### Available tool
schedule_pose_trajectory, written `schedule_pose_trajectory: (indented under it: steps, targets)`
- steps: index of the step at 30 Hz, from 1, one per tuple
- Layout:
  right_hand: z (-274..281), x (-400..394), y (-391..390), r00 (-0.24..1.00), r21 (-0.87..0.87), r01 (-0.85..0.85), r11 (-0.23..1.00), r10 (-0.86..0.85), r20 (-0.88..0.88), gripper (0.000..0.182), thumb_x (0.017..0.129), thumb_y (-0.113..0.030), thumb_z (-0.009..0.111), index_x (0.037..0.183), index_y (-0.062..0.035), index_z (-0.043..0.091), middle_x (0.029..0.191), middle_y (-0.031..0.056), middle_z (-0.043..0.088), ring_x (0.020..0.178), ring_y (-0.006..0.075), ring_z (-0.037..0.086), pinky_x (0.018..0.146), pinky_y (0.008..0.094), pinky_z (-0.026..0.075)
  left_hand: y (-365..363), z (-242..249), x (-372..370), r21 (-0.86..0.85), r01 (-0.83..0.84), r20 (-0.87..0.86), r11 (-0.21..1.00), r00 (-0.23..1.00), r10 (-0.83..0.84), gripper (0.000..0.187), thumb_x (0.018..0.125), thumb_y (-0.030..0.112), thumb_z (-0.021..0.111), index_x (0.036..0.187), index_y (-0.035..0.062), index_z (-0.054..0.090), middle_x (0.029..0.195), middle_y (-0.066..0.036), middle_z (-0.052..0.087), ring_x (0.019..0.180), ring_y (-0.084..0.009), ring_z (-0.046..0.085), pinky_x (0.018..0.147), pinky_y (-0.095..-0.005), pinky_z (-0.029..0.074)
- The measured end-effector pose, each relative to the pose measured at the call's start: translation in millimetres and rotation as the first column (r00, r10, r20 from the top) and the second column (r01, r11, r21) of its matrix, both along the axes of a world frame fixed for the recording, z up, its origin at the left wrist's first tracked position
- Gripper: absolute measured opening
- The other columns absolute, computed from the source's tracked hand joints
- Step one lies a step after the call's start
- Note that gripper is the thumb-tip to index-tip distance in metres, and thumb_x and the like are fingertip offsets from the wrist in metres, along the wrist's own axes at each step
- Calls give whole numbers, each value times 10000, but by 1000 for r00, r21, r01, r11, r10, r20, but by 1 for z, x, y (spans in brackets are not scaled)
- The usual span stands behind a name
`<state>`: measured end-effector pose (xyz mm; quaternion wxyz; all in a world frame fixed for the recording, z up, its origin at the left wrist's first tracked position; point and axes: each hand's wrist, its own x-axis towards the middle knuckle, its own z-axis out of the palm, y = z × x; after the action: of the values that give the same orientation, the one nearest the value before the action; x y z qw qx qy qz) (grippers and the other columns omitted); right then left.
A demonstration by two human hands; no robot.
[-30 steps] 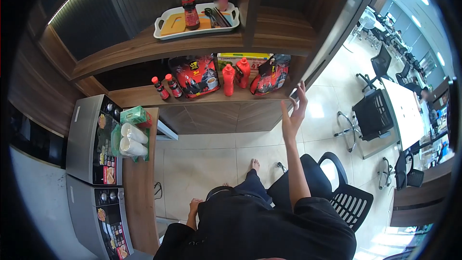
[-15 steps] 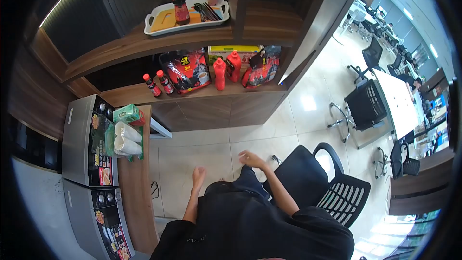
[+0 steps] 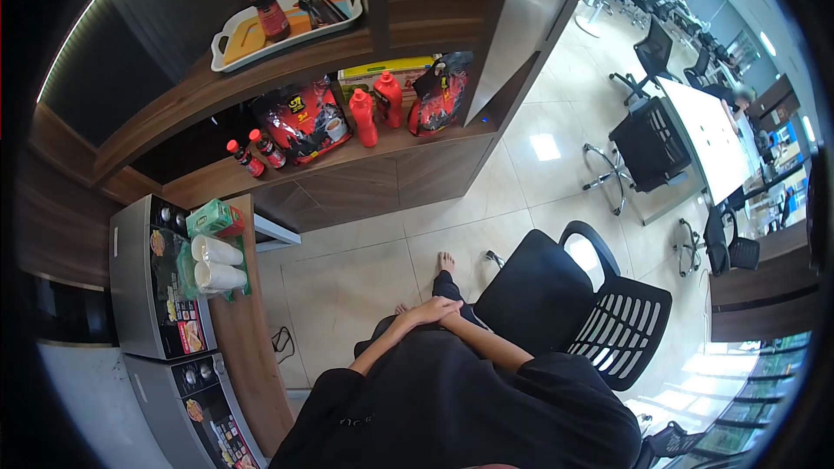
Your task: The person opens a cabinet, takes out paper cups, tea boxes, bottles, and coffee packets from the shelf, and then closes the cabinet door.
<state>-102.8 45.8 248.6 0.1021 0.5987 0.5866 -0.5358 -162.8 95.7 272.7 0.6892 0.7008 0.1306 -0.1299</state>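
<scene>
My left hand [image 3: 426, 309] and my right hand [image 3: 451, 312] meet low in front of my black shirt [image 3: 434, 408]. The left reaches across and is closed over the right, whose fingers are mostly hidden. No object shows in either hand. Just right of them is a black office chair [image 3: 540, 291] with a slatted back. Past the hands, one bare foot [image 3: 446, 262] rests on the tiled floor [image 3: 356, 282].
Ahead, a wooden shelf unit [image 3: 347, 187] holds a white tray [image 3: 228, 63] with bottles, red squeeze bottles [image 3: 363, 118] and a coffee bag [image 3: 304, 122]. At left, wrapped paper cups [image 3: 219, 276] stand on a counter [image 3: 243, 356] beside stacked toaster ovens [image 3: 139, 269]. Desks and chairs lie right.
My hands were apart with fingers loosely spread; they have come together, left over right. The view has shifted, so the shelf sits further left and the foot now shows.
</scene>
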Motion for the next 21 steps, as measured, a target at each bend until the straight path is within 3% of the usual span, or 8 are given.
schedule_pose_trajectory:
  steps: [5,7,10,14,17,18,20,21]
  targets:
    - [-21,13,13,999,-21,-8,1000,7,-34,435,902,-314,624,1249,-55,592,1134,193,680,1079,370,621,994,414,457,18,-7,-3,-33,-216,110,976,970,218,317,1011,297,530,1000,24,691,956,-86,729,923,-163,670,868,-301,495]
    - [-27,24,16,999,-26,-8,1000,6,-50,430,900,-314,623,1243,-55,596,1131,193,680,1080,372,620,991,418,459,25,-17,-5,-159,-320,102,934,936,338,255,992,258,576,1044,26,669,971,-84,733,902,-160,679,836,-290,507]
    - [-37,47,18,998,-30,-19,999,17,-62,424,899,-314,623,1234,-56,601,1126,194,681,1082,374,620,986,423,461,42,-21,-10,26,-386,-16,922,922,387,265,983,269,593,1057,21,650,959,-86,735,899,-152,684,822,-292,513]
    - [-44,94,30,997,-10,-23,1000,23,-77,416,896,-314,621,1223,-57,609,1119,195,682,1085,377,619,979,431,465,60,9,31,119,-364,-35,924,928,370,251,977,260,613,1080,32,621,1058,-84,729,958,-154,683,822,-286,525]
    - [-46,133,39,996,6,-25,1000,26,-82,410,895,-315,620,1214,-58,615,1114,196,683,1087,379,618,975,437,468,68,52,89,162,-327,151,931,941,304,258,953,266,643,1108,61,626,1053,-102,729,945,-179,700,831,-302,528]
    - [-46,146,41,996,11,-28,1000,28,-83,408,894,-315,620,1211,-58,617,1112,197,684,1088,380,618,973,438,469,70,77,110,258,-284,145,924,956,254,266,950,300,635,1126,100,636,1049,-102,724,989,-208,695,876,-335,514]
    - [-48,171,43,996,21,-20,1000,21,-90,404,893,-315,619,1206,-59,620,1109,197,684,1089,381,617,970,442,471,61,55,147,467,-197,166,862,977,133,283,969,361,587,1099,120,655,1062,-102,714,1030,-235,674,892,-358,496]
    - [-49,182,45,995,27,-12,1000,15,-98,402,893,-315,619,1203,-59,622,1107,197,684,1090,382,617,968,444,471,61,66,160,471,-156,130,869,986,107,295,978,368,564,1085,109,658,1066,-103,710,1029,-238,666,899,-358,487]
